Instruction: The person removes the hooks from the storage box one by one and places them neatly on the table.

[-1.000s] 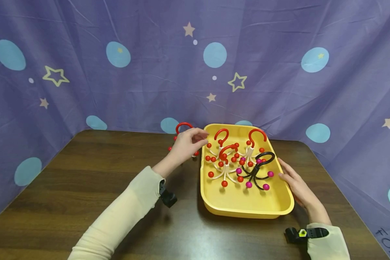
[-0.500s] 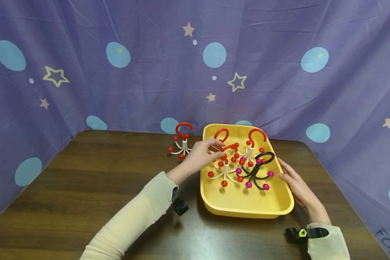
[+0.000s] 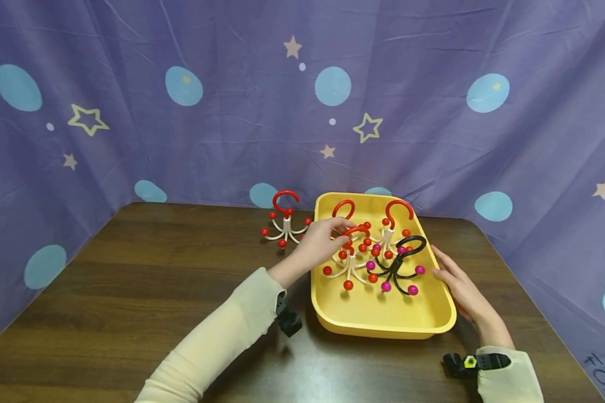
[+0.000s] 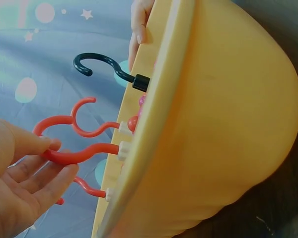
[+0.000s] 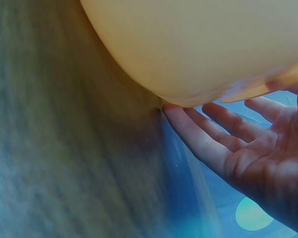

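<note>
My left hand (image 3: pixel 316 242) reaches over the near-left part of a yellow plastic tub (image 3: pixel 378 322). Its thumb and fingers pinch the red hook (image 4: pixel 77 157) of a multi-arm hanger (image 3: pixel 350 270) with white arms and red ball tips. This hanger stands in the tub. Beside it is a black hanger (image 3: pixel 394 267) with magenta balls, and behind are two more red-hooked ones, including the back right hanger (image 3: pixel 389 232). My right hand (image 3: pixel 466 294) rests against the tub's right side, fingers nearly straight along the outer wall (image 5: pixel 188 64) and thumb at the rim.
One more red-and-white hanger (image 3: pixel 286 225) stands on the brown wooden table (image 3: pixel 131 280), left of the tub. Behind the table hangs a purple curtain (image 3: pixel 247 123) with stars and blue dots.
My left hand has moved right and nearer, away from the hanger on the table, onto the red hook in the tub. My right hand and the tub have stayed put.
</note>
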